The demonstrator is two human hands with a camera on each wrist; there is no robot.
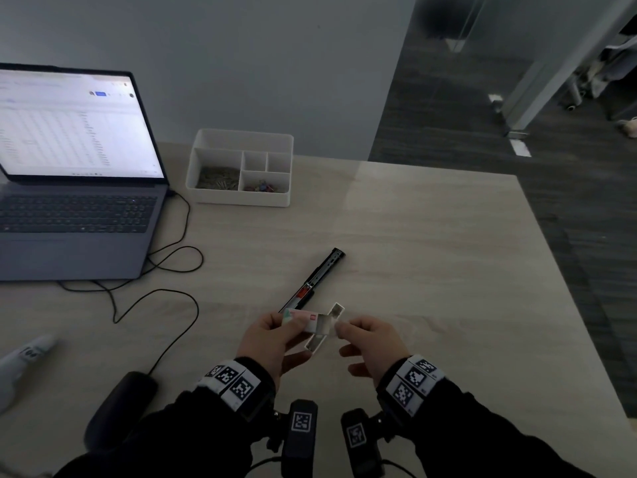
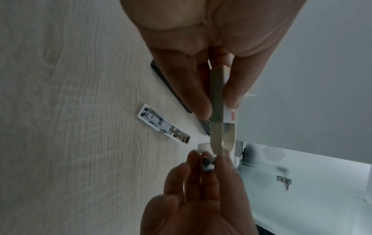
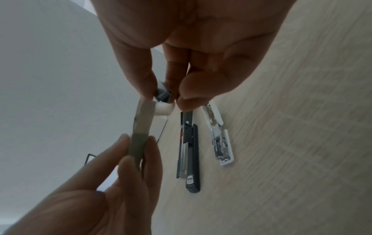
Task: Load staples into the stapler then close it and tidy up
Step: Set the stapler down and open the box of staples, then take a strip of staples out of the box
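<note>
Dark sleeves with black-and-white marker bands fill the bottom of the head view, and just past them both hands meet over the pale wood-grain worktop (image 1: pixel 431 236). At lower centre the left hand (image 1: pixel 272 339) grips a small white cardboard staple box with a red mark (image 1: pixel 310 322) between thumb and curled fingers. Its end flaps stand open. Beside it, the right hand (image 1: pixel 370 343) pinches a short grey strip of staples (image 3: pixel 163 93) between thumb and forefinger at the box mouth, the other fingers loosely curled.

Just beyond the hands, at frame centre, the black stapler (image 1: pixel 315 281) lies on the worktop with its top swung open and the metal magazine channel exposed; the channel looks empty. In the wrist views a white and metal piece (image 3: pixel 218 135) lies beside it; I cannot tell what it belongs to.

Judging from this, the stapler is opened and staples are being drawn out; loading, closing and tidying remain.

Farther back, at upper centre, sits a white divided plastic organiser tray (image 1: pixel 241 139), and at upper left an open grey laptop (image 1: pixel 79 215) with its black cable (image 1: pixel 172 270).
</note>
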